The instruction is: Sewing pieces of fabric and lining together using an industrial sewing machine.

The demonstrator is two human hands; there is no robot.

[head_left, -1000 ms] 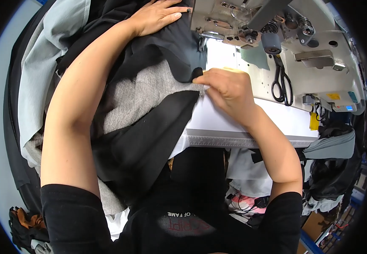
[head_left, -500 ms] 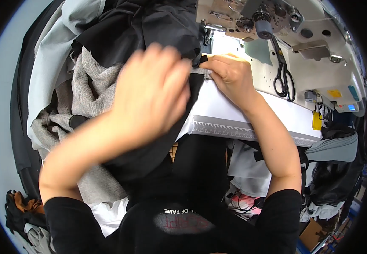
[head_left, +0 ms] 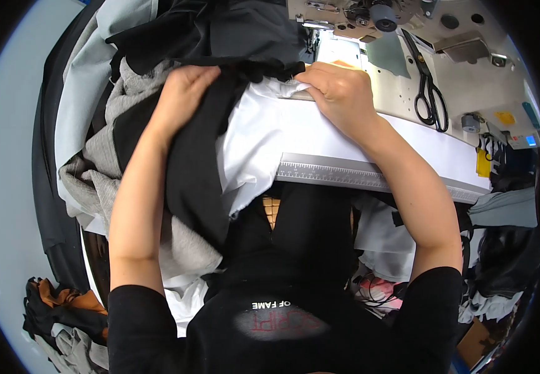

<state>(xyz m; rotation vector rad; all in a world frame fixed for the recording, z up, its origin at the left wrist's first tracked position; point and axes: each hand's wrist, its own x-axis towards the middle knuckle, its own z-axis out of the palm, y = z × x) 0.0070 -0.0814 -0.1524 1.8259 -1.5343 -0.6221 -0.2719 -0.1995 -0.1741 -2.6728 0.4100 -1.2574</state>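
Note:
My left hand (head_left: 186, 93) is closed on a fold of black fabric (head_left: 195, 162), left of the sewing machine (head_left: 469, 56). Grey knit cloth (head_left: 102, 181) bunches up beside and beneath that forearm. At the front of the machine bed, my right hand (head_left: 340, 90) pinches the edge of the fabric, where black cloth and white lining (head_left: 251, 134) meet. The white lining spreads between both hands and hangs down with a frayed lower edge. The needle area (head_left: 312, 40) lies just beyond the right fingers, partly hidden by black cloth.
Black scissors (head_left: 431, 100) lie on the machine bed right of my right hand. A grey ruler strip (head_left: 332, 172) runs along the table's front edge. More black cloth (head_left: 245, 31) is heaped at the back. Garments (head_left: 64, 308) are piled at lower left.
My left hand, blurred before, has moved left and taken hold of the black fabric. The white lining now shows widely between the hands. My right hand keeps its pinch.

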